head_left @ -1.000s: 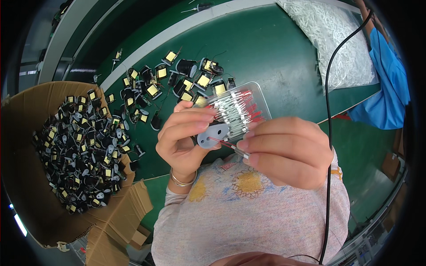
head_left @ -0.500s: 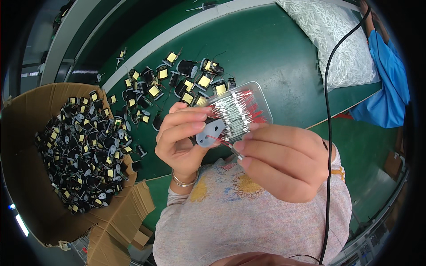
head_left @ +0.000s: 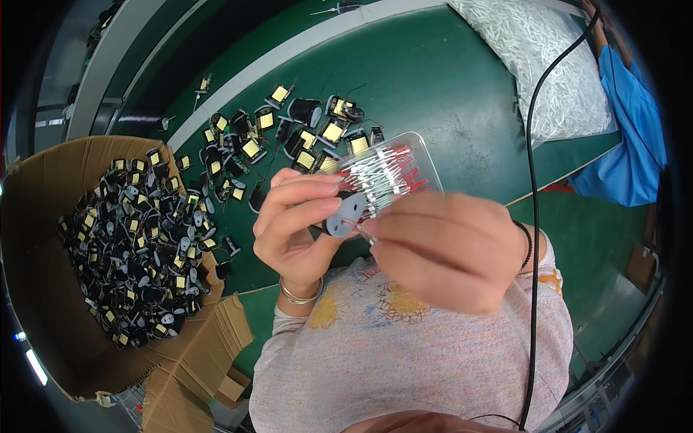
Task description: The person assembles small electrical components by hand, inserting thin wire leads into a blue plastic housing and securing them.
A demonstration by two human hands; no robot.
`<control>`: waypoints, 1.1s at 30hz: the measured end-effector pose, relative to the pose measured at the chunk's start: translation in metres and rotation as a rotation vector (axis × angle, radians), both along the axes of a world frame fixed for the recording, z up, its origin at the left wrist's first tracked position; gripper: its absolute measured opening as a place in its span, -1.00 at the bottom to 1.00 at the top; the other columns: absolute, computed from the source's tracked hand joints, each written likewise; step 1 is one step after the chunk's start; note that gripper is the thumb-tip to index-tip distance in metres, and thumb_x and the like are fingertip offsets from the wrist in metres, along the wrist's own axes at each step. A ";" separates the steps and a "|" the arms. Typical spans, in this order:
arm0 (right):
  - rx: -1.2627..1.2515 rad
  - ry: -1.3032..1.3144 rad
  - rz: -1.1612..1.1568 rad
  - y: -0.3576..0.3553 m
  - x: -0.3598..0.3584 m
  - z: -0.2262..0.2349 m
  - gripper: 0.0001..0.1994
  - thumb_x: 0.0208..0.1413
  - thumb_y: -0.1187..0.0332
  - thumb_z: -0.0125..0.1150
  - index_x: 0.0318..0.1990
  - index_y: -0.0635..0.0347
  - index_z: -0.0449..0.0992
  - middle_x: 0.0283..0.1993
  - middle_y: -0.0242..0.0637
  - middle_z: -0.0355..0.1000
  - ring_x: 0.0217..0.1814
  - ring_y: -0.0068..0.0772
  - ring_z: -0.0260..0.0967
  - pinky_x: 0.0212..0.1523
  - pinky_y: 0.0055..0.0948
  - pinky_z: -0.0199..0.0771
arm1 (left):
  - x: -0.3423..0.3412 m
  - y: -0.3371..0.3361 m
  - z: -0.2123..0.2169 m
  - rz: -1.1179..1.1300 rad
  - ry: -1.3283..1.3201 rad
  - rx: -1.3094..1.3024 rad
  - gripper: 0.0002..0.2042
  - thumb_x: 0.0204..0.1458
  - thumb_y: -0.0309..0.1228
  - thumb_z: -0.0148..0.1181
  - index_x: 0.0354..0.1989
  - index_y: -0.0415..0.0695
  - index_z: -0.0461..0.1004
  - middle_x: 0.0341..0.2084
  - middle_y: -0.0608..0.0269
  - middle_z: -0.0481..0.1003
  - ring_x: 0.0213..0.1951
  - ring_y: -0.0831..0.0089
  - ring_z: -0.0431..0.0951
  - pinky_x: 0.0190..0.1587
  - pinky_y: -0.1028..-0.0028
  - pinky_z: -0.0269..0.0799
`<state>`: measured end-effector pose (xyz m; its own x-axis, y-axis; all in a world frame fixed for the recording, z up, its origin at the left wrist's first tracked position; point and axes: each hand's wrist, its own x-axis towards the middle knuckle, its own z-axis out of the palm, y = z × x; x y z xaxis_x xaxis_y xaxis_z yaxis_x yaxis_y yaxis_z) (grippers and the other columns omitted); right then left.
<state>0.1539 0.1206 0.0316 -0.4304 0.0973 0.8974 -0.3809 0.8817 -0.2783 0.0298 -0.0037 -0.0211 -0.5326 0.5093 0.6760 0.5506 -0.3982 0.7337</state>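
Since a second ago our right hand (head_left: 440,249) has closed in, pinching a thin lead at the grey disc part (head_left: 341,222) (left hand (head_left: 292,231) grip clamped on it), just below the clear tray (head_left: 426,155).

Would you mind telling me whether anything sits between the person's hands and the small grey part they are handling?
Nothing visible does. The left hand already pinches the small grey part in its fingers, and the right hand touches it from the other side. The clear tray of red-tipped parts lies just behind it.
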 end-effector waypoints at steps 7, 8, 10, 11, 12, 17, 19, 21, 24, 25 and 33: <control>-0.340 -0.267 0.219 0.019 0.001 0.000 -0.80 -0.44 0.65 0.27 -0.50 0.31 0.53 -0.46 -0.24 0.47 -0.47 -0.31 0.42 -0.46 -0.48 0.43 | 0.004 -0.002 0.010 -0.169 -0.197 -0.118 -0.63 -0.33 -0.44 0.44 -0.34 -0.22 0.40 -0.38 0.08 0.57 -0.31 0.32 0.55 -0.19 0.39 0.23; -0.324 -0.282 0.182 0.020 0.001 0.001 -0.80 -0.42 0.61 0.28 -0.49 0.26 0.53 -0.47 -0.30 0.45 -0.49 -0.34 0.40 -0.50 -0.50 0.40 | 0.001 -0.002 0.011 -0.220 -0.156 -0.120 -0.65 -0.26 -0.47 0.40 -0.33 -0.22 0.35 -0.35 0.00 0.55 -0.28 0.30 0.55 -0.14 0.37 0.30; -0.299 -0.299 0.146 0.023 0.002 0.002 -0.79 -0.41 0.58 0.29 -0.47 0.21 0.53 -0.48 -0.35 0.43 -0.51 -0.37 0.38 -0.53 -0.52 0.37 | 0.007 -0.003 0.015 -0.223 -0.258 -0.122 -0.69 -0.23 -0.50 0.37 -0.33 -0.23 0.35 -0.31 -0.04 0.54 -0.26 0.28 0.54 -0.13 0.37 0.34; -0.281 -0.294 0.113 0.023 0.002 0.001 -0.78 -0.42 0.58 0.28 -0.46 0.21 0.54 -0.49 -0.37 0.43 -0.51 -0.39 0.38 -0.53 -0.53 0.37 | 0.009 -0.004 0.016 -0.231 -0.360 -0.131 -0.72 -0.20 -0.53 0.34 -0.34 -0.25 0.35 -0.28 -0.08 0.52 -0.24 0.27 0.53 -0.12 0.37 0.37; -0.263 -0.290 0.070 0.023 0.004 0.001 -0.77 -0.42 0.58 0.26 -0.45 0.21 0.54 -0.50 -0.38 0.43 -0.52 -0.41 0.37 -0.54 -0.54 0.36 | 0.008 -0.005 0.017 -0.267 -0.361 -0.153 -0.77 -0.15 -0.58 0.27 -0.34 -0.27 0.34 -0.22 -0.13 0.48 -0.20 0.26 0.52 -0.12 0.41 0.42; -0.153 -0.242 0.052 0.017 0.004 0.001 -0.73 -0.47 0.56 0.22 -0.43 0.27 0.54 -0.47 -0.32 0.42 -0.50 -0.40 0.36 -0.54 -0.55 0.36 | 0.009 -0.001 0.017 -0.261 -0.319 -0.112 -0.78 -0.13 -0.59 0.26 -0.33 -0.28 0.35 -0.22 -0.11 0.48 -0.19 0.30 0.51 -0.14 0.44 0.42; -0.103 -0.223 0.041 0.016 0.003 0.002 -0.72 -0.48 0.55 0.20 -0.42 0.29 0.53 -0.47 -0.30 0.41 -0.50 -0.39 0.36 -0.54 -0.55 0.36 | 0.012 -0.001 0.018 -0.254 -0.342 -0.099 -0.79 -0.13 -0.60 0.26 -0.33 -0.28 0.35 -0.21 -0.10 0.48 -0.19 0.30 0.51 -0.14 0.44 0.42; -0.017 -0.207 0.032 0.018 0.003 0.003 -0.71 -0.49 0.53 0.19 -0.42 0.32 0.52 -0.46 -0.27 0.40 -0.49 -0.37 0.36 -0.53 -0.55 0.37 | 0.015 -0.001 0.019 -0.203 -0.321 -0.107 -0.79 -0.14 -0.58 0.28 -0.37 -0.28 0.36 -0.24 -0.07 0.50 -0.23 0.32 0.53 -0.15 0.44 0.43; -0.040 -0.241 0.120 0.026 0.000 0.008 -0.70 -0.49 0.53 0.17 -0.42 0.35 0.51 -0.46 -0.25 0.39 -0.48 -0.37 0.36 -0.51 -0.53 0.39 | 0.014 -0.003 0.022 -0.114 -0.160 -0.180 -0.80 -0.15 -0.57 0.28 -0.40 -0.28 0.36 -0.29 -0.04 0.53 -0.29 0.34 0.55 -0.16 0.45 0.43; -0.038 -0.242 0.120 0.030 0.000 0.008 -0.70 -0.49 0.53 0.17 -0.42 0.35 0.51 -0.46 -0.25 0.39 -0.48 -0.37 0.36 -0.51 -0.53 0.39 | 0.014 -0.002 0.023 -0.113 -0.161 -0.178 -0.80 -0.15 -0.57 0.28 -0.40 -0.28 0.36 -0.29 -0.04 0.53 -0.29 0.34 0.55 -0.16 0.45 0.43; -0.072 -0.115 0.105 0.020 -0.005 -0.010 -0.71 -0.50 0.59 0.15 -0.42 0.35 0.52 -0.46 -0.25 0.40 -0.47 -0.33 0.37 -0.46 -0.47 0.43 | 0.019 0.005 0.020 -0.105 -0.291 -0.043 -0.78 -0.20 -0.61 0.30 -0.39 -0.31 0.37 -0.34 -0.09 0.53 -0.31 0.32 0.57 -0.23 0.48 0.46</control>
